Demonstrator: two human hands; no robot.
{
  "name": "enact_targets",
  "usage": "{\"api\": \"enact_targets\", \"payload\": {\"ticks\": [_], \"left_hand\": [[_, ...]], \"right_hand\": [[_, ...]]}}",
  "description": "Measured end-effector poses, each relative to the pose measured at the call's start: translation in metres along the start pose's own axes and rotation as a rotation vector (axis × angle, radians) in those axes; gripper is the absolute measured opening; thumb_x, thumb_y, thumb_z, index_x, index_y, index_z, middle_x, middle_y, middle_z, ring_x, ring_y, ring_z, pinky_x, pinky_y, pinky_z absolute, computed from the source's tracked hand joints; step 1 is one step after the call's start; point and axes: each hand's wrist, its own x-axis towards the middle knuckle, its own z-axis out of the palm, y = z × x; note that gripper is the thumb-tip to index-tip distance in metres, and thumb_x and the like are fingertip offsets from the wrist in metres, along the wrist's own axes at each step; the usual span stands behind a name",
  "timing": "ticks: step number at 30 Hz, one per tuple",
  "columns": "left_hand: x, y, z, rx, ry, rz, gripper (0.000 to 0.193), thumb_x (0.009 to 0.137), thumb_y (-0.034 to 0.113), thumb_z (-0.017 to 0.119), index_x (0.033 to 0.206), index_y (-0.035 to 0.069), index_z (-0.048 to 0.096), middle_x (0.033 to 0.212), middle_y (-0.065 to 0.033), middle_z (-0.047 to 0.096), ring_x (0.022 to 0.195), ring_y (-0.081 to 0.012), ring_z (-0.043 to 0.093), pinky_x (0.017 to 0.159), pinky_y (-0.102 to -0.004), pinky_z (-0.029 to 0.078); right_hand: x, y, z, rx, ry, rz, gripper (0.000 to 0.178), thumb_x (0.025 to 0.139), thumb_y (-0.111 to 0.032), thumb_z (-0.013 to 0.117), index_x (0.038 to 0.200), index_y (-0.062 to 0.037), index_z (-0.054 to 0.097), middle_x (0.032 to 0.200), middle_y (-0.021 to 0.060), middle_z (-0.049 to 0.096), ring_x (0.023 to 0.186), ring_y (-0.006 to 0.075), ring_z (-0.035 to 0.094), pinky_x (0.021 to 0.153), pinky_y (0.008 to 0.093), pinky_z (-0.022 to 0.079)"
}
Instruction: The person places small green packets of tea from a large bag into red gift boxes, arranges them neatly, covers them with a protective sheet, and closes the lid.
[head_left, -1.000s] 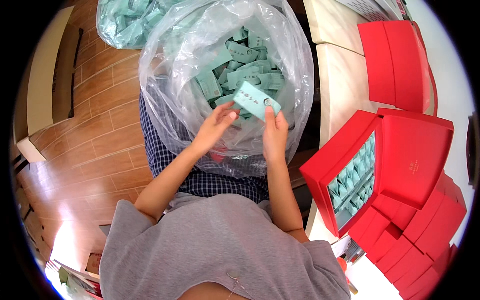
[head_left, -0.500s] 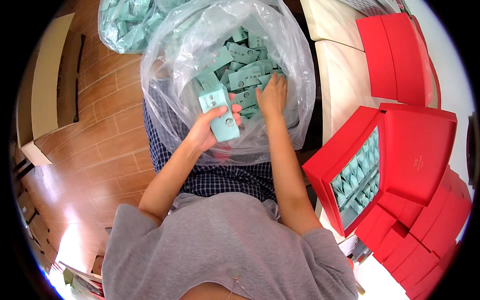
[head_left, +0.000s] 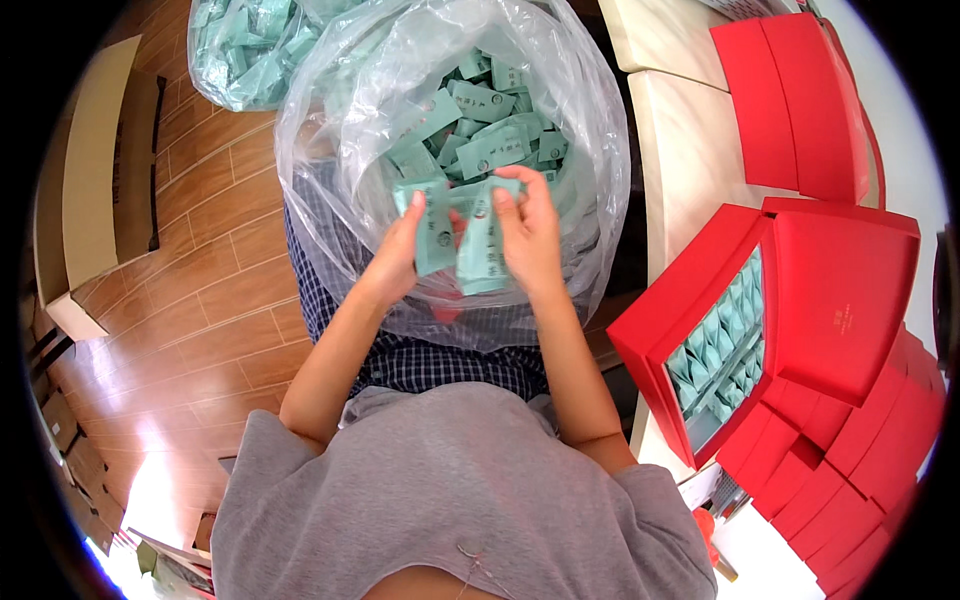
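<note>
Near bag (head_left: 595, 250): filled with loose packets (head_left: 495, 150).
Held packets (head_left: 435, 235): suspended side by side over the near bag.
Far bag (head_left: 240, 60): set on the floor (head_left: 230, 345), behind and left.
Carton (head_left: 95, 160): placed left of both bags.
Packed box (head_left: 685, 290): set at the left edge of the bench (head_left: 690, 140).
Near boxes (head_left: 850, 480): piled at its right front.
Far boxes (head_left: 790, 110): set behind.

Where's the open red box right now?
In the head view, the open red box is on the right, to the right of the clear plastic bag of teal packets, with other red boxes just below it in the picture.
</note>
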Motion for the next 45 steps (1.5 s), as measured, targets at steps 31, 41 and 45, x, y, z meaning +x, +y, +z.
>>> {"api": "enact_targets", "payload": {"ticks": [31, 41, 45], "left_hand": [[0.003, -0.019, -0.009, 0.076, 0.147, 0.091, 0.060, 0.093, 0.055, 0.045, 0.125, 0.004, 0.042, 0.117, -0.0139, 0.053, 0.095, -0.0228, 0.061, 0.075, -0.0377, 0.054], [-0.026, 0.006, -0.003, 0.179, 0.046, 0.190, 0.058, 0.096, 0.038, 0.049, 0.139, 0.012, 0.018, 0.100, -0.0141, 0.059, 0.087, -0.0213, 0.062, 0.074, -0.0343, 0.053], [-0.032, 0.009, 0.005, 0.500, 0.117, 0.580, 0.070, 0.094, 0.031, 0.054, 0.144, 0.007, 0.011, 0.121, -0.0191, 0.048, 0.101, -0.0246, 0.059, 0.090, -0.0367, 0.048]], "right_hand": [[-0.032, 0.032, 0.010, -0.293, -0.396, -0.344, 0.039, 0.098, -0.024, 0.044, 0.132, -0.0048, 0.051, 0.137, 0.0156, 0.049, 0.129, 0.0283, 0.043, 0.106, 0.0394, 0.032], [0.010, 0.065, 0.013, -0.815, 0.011, 0.029, 0.024, 0.087, -0.024, 0.061, 0.094, -0.0012, 0.064, 0.086, 0.0166, 0.065, 0.077, 0.0364, 0.062, 0.069, 0.0415, 0.049], [-0.009, 0.032, 0.003, -0.663, 0.298, -0.330, 0.017, 0.084, -0.016, 0.065, 0.087, -0.0004, 0.061, 0.071, 0.0167, 0.063, 0.067, 0.0348, 0.061, 0.060, 0.0391, 0.047]]}}
